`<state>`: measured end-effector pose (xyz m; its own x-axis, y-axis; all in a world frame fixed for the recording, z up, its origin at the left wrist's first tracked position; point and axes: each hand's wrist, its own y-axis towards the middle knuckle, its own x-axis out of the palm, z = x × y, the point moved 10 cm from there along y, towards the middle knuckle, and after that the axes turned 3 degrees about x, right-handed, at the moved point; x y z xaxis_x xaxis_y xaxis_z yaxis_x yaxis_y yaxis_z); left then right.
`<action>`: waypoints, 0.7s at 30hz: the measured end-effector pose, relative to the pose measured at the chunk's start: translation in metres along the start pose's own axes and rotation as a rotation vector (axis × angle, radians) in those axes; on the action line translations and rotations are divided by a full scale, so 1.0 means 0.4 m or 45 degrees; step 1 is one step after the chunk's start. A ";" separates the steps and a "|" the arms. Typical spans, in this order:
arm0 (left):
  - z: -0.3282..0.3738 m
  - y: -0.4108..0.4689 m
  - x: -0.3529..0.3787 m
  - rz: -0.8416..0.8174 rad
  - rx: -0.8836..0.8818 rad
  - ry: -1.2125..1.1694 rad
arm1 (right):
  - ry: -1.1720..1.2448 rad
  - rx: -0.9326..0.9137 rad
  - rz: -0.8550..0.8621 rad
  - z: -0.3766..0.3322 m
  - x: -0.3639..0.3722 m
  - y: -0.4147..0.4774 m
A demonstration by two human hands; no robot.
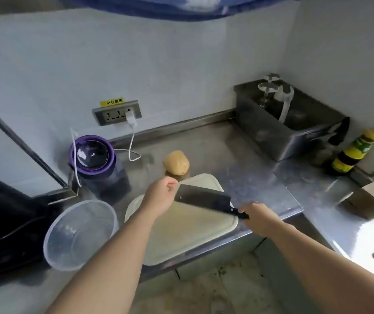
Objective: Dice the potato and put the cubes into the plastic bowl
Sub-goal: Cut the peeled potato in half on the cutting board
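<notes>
Your right hand (255, 215) grips the knife (201, 197). Your left hand (158, 196), loosely bent and empty, is near the whole potato (176, 162), just behind the board (181, 232). No cuts yet, so bring it onto the board.

Left forearm (113, 257): bare from the wrist to the lower edge of the view; long, smooth
Right forearm (317, 257): bare likewise; looks broader where it nears the camera
Left hand (158, 196): bare; rounded knuckles
Right hand (258, 217): bare; its back faces the camera
Fingers (170, 181): bare; too blurred to show nails
</notes>
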<state>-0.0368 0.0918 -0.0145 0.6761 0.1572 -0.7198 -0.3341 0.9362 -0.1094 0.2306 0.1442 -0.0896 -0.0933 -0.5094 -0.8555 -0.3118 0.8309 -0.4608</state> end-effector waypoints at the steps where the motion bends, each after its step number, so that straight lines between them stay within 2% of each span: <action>1: 0.002 0.018 0.007 -0.002 0.022 0.053 | -0.049 0.004 0.008 0.002 -0.002 0.016; 7: 0.030 0.133 0.047 -0.020 0.235 0.486 | -0.271 -0.112 -0.104 -0.012 0.001 0.094; 11: 0.046 0.207 0.094 -0.150 0.360 0.816 | -0.324 -0.223 -0.121 -0.021 -0.024 0.144; 16: 0.008 0.268 0.127 -0.289 0.249 0.969 | -0.219 -0.109 -0.022 0.014 -0.119 0.198; 21: 0.028 0.315 0.130 -0.238 0.274 1.012 | -0.241 -0.115 0.134 0.024 -0.198 0.226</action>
<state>-0.0364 0.2215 -0.0579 0.0176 -0.1989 -0.9799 -0.0756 0.9769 -0.1997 0.2188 0.2618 -0.0659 0.0467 -0.3625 -0.9308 -0.3940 0.8496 -0.3507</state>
